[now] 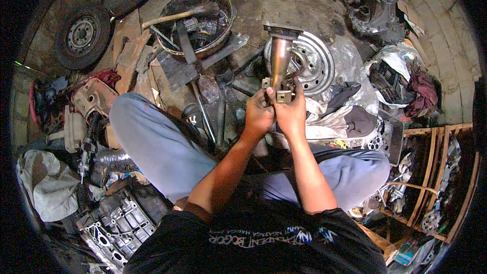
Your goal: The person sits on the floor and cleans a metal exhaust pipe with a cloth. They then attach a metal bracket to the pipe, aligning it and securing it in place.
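Observation:
In front of me I hold a metal pipe (pixel 280 61) with a coppery sheen and a wide dark flange at its far end. Beside it curves a thinner tube, and small brackets with holes sit at its near end. My left hand (pixel 258 114) is closed around the near end from the left. From the right, my right hand (pixel 292 113) grips the same end, its fingers next to a bracket. What lies inside my palms is hidden. Behind the pipe a silver wheel rim (pixel 320 63) lies on the floor.
A black basin (pixel 229 25) with a wooden-handled tool across it stands ahead left. Tyres (pixel 83 39) lean at the far left. A silver engine part (pixel 122 218) lies by my left side. Rags (pixel 337 122) lie right of my hands, and a wooden frame (pixel 432 172) stands farther right.

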Tool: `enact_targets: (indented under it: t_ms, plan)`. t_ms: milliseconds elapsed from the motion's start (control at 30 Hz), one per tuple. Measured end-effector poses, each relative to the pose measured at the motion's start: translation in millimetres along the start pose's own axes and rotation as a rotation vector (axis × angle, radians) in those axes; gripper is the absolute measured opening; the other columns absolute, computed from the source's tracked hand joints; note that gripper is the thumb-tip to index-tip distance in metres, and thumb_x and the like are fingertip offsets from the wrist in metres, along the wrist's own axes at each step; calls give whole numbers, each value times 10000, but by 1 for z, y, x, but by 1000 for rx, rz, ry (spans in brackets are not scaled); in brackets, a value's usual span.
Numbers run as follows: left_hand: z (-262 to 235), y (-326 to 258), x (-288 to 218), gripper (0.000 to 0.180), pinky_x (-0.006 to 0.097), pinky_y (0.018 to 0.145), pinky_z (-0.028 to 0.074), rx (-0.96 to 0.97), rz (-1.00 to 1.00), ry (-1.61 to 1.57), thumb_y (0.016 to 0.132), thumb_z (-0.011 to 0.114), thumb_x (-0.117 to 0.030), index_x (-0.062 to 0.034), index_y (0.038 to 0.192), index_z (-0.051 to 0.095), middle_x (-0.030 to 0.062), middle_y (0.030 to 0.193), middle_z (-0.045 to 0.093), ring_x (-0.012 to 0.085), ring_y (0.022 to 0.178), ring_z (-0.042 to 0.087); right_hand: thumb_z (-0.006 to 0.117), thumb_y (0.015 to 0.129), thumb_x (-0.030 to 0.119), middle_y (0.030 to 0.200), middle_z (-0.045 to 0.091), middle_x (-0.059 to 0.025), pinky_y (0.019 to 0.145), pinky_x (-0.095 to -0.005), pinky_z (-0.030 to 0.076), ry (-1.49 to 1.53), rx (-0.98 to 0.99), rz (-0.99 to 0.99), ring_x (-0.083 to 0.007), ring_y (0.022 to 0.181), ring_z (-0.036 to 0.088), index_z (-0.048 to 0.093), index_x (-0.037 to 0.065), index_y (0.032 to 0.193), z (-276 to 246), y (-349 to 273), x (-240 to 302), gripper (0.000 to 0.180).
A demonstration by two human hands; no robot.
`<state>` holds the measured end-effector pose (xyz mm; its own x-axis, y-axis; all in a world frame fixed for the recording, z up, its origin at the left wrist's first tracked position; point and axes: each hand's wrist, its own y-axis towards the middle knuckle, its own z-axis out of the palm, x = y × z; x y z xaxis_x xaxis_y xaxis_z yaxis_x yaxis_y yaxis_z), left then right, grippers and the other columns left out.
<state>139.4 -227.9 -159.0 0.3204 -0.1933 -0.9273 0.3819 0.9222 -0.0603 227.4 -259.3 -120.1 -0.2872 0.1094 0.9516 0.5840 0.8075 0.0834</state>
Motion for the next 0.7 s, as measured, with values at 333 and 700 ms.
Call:
enact_targets:
  t_ms: [333,700]
  plan:
    - [-5,3,7,289,295,847,525,-43,65,65,808,572,100,52,1092,604,88,1052,670,146,921,639,802,774,170,1126,636,-298,905,-445,497,-231,3,-151,-431,1050,633,483,-64,1339,-9,-7,17,690]
    - [0,0,-8,362,270,860,501,-86,11,77,784,704,49,75,1129,601,85,1053,682,134,948,636,667,768,15,1017,658,-250,833,-439,515,-506,-22,-273,-430,942,648,664,-21,1090,-39,2,20,323]
